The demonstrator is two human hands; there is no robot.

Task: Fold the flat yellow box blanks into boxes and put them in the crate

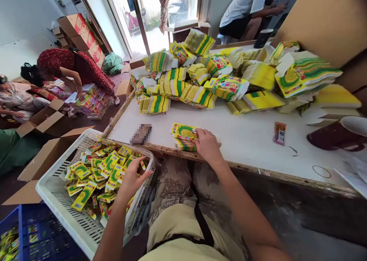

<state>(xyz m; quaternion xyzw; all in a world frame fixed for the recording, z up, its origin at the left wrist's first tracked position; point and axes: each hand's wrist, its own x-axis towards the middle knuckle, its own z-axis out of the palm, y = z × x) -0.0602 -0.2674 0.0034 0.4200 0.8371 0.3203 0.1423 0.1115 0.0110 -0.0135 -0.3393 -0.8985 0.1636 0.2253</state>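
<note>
Basket, lower left of the frame: the white basket is heaped with small yellow packs; each is probably light, with smooth, slippery faces.
Left hand: the left hand is above the right part of this basket; its grip is released, with thumb and fingers apart, and I see nothing held in it.
Stack, centre of the frame: the small stack of printed yellow pieces lies flat on the desk, close to its front edge.
Right hand: the right hand touches the right end of the stack with bent fingers; how firmly this grip is closed, I cannot tell.
Handling: the pieces look like thin card, so I judge them light, rather stiff, but easy to crease; the smooth faces may slide on each other.
Where to hold: best by the two long edges near the middle, with gentle pressure, not by the thin end flaps.
Behind: larger bundles lie across the upper middle of the frame.
</note>
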